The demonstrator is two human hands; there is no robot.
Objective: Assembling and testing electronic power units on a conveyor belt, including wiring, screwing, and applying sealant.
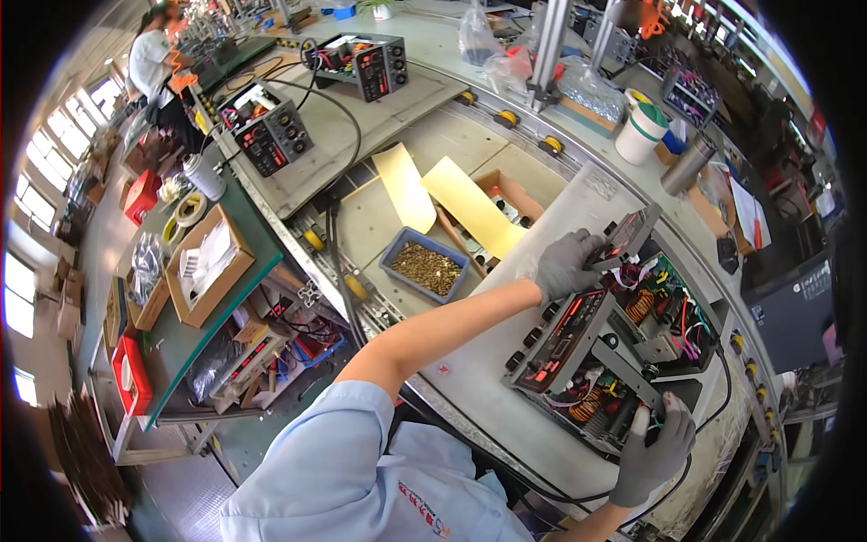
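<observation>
Two opened metal-cased electronic units stand side by side on the bench in front of me. The nearer unit's black front panel point(567, 341) has red markings and knobs, and a copper coil point(589, 404) shows inside. In the farther unit I see another copper coil point(640, 307), a green circuit board and coloured wires. My left hand point(569, 264), in a grey glove, is closed at the edge of the farther unit's tilted front panel point(629, 237). My right hand point(654, 454), also gloved, is at the nearer unit's rear end, thumb and forefinger apart beside the grey metal bar point(623, 369).
A blue tray of small brass-coloured parts point(423, 264) sits left of the units, near yellow sheets point(471, 206) and a cardboard box point(511, 194). Two similar units point(271, 135) stand farther off. A black cable point(725, 384) loops at the right. A person point(152, 68) stands far left.
</observation>
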